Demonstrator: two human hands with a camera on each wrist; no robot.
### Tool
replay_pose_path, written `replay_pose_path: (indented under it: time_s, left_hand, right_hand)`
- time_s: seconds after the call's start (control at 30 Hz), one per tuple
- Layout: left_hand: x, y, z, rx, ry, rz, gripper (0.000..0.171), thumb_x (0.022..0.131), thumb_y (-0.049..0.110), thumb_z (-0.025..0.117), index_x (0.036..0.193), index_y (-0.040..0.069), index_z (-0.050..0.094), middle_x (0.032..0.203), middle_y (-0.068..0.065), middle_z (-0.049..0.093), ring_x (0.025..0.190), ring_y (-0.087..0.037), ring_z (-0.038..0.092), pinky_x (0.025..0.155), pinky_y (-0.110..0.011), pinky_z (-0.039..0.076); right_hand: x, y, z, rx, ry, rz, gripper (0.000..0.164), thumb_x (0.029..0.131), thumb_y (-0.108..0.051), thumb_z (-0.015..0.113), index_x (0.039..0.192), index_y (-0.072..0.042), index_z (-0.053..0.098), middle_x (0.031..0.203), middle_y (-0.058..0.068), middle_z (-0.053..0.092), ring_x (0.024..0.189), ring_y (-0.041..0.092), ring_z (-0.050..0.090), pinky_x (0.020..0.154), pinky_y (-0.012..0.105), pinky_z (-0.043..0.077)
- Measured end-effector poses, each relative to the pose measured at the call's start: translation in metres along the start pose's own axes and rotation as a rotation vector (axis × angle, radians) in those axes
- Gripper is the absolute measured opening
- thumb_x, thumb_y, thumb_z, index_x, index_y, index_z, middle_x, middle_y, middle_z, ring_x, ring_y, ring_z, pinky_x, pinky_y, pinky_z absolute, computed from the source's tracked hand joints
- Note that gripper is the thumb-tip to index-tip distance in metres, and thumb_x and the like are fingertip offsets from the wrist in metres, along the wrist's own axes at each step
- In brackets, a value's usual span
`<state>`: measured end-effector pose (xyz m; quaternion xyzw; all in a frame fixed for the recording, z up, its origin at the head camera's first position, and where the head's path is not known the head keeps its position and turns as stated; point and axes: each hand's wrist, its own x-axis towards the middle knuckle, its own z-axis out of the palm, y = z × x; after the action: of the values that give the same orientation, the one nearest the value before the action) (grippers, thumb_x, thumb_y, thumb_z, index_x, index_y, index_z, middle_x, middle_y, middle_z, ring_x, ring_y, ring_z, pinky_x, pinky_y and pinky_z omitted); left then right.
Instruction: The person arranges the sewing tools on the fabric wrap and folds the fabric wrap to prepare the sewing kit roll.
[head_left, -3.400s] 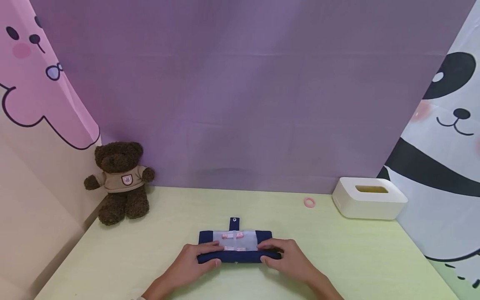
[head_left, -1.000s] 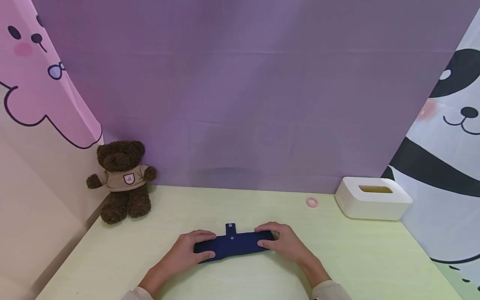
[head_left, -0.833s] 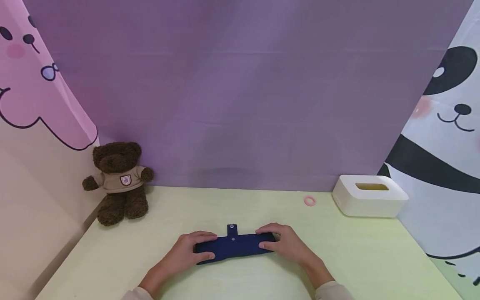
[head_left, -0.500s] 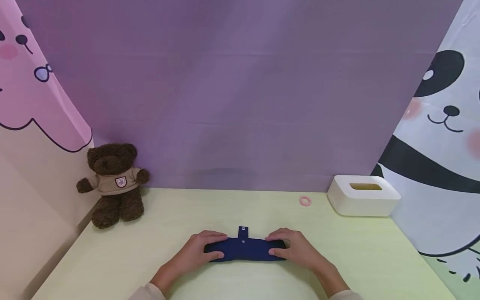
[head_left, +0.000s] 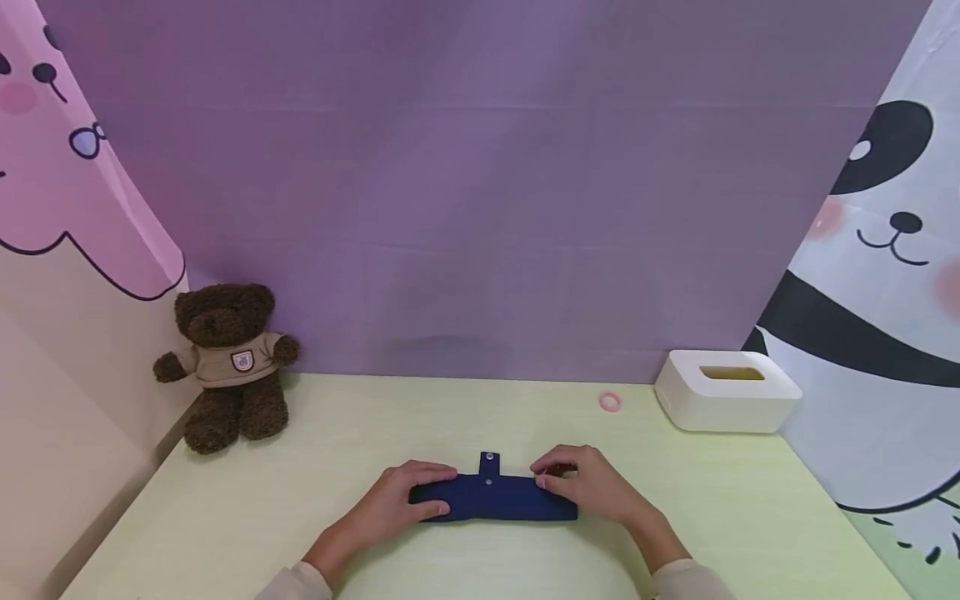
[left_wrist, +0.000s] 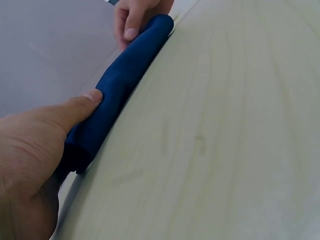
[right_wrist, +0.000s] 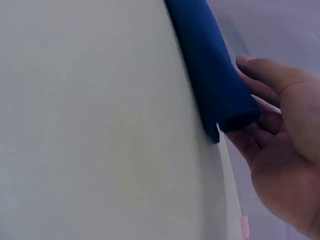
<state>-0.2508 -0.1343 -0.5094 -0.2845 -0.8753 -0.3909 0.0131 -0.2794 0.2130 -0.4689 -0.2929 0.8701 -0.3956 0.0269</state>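
Note:
A navy fabric roll-up pouch [head_left: 510, 502] lies rolled on the table, lengthwise across the front. Its short strap [head_left: 490, 462] points to the back with a snap showing, and a second snap sits on the roll just below it. My left hand [head_left: 390, 500] grips the roll's left end, thumb on the near side and fingers over the far edge. At the right end, my right hand [head_left: 592, 483] is raised by the far edge, fingers loosely bent and thumb tip close to the roll. In the right wrist view the roll's open end [right_wrist: 240, 120] shows beside the palm.
A pink ring [head_left: 611, 402] lies toward the back of the pale table [head_left: 360, 417]. The white tissue box [head_left: 727, 408] stands at the back right, a brown teddy bear [head_left: 232, 367] at the back left. A purple cloth [head_left: 480, 208] hangs behind.
The pouch lay partly unrolled with its pale lining showing; both hands have rolled it up. Just now my right hand has lifted off its right end toward the far edge. My left stays put.

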Motion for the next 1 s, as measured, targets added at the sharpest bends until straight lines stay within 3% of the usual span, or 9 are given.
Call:
replay_pose_path:
  time_s: [0.23,0.47,0.8,1.0]
  left_hand:
    - [-0.001,0.002,-0.002,-0.017,-0.003,-0.005,0.046,0.096,0.041,0.073,0.138,0.024,0.068,0.14,0.003,0.067,0.131,-0.024,0.061,0.109,-0.044,0.049]
    - [0.0,0.001,-0.002,-0.027,-0.009,-0.012,0.045,0.096,0.041,0.072,0.138,0.024,0.067,0.139,0.002,0.067,0.13,-0.024,0.061,0.11,-0.044,0.049]
    - [0.0,0.0,-0.001,-0.046,-0.011,-0.01,0.045,0.096,0.042,0.071,0.138,0.025,0.067,0.139,0.002,0.068,0.13,-0.024,0.061,0.109,-0.041,0.05]
    - [-0.001,0.0,0.0,-0.043,-0.01,-0.015,0.046,0.097,0.043,0.071,0.138,0.025,0.067,0.139,0.002,0.067,0.13,-0.024,0.061,0.109,-0.041,0.05]
  right_hand:
    - [0.038,-0.012,-0.001,0.06,-0.008,0.075,0.026,0.096,-0.02,0.073,0.115,-0.003,0.077,0.109,0.011,0.077,0.094,0.012,0.067,0.083,0.02,0.055]
    - [0.063,-0.015,0.014,0.094,-0.052,0.098,0.028,0.098,-0.016,0.071,0.12,0.001,0.074,0.115,0.018,0.075,0.097,0.017,0.067,0.082,0.02,0.055]
    - [0.068,-0.009,0.033,0.048,-0.012,0.135,0.021,0.094,-0.011,0.073,0.113,-0.002,0.077,0.103,0.009,0.076,0.089,0.013,0.067,0.079,0.022,0.055]
    - [0.069,-0.006,0.036,0.04,-0.028,0.106,0.022,0.09,-0.012,0.077,0.111,-0.005,0.079,0.099,0.006,0.072,0.086,0.012,0.064,0.077,0.021,0.053]
